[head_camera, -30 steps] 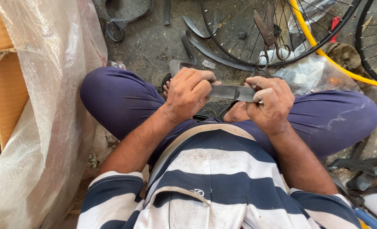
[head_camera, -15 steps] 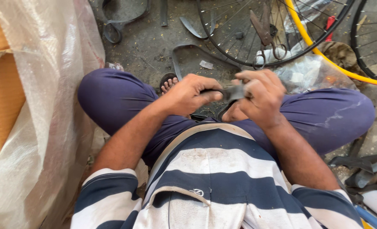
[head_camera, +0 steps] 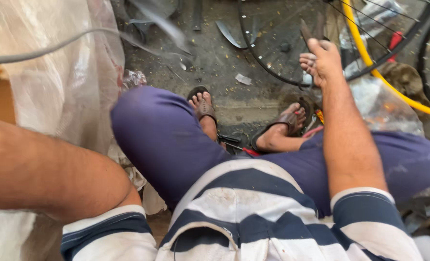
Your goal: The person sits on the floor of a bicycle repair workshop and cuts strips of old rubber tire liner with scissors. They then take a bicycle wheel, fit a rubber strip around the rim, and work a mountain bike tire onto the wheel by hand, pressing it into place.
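Head view: right hand on dark metal pliers.

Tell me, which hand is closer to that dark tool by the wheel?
The right hand. It is stretched out to the bicycle wheel, its fingers at the dark tool, though the grip itself is not clear. Only the left forearm shows, off to the side; that hand is out of view.

Counted in view: two sandalled feet, one spoked wheel, one yellow tyre, one clear plastic sack, one visible hand.
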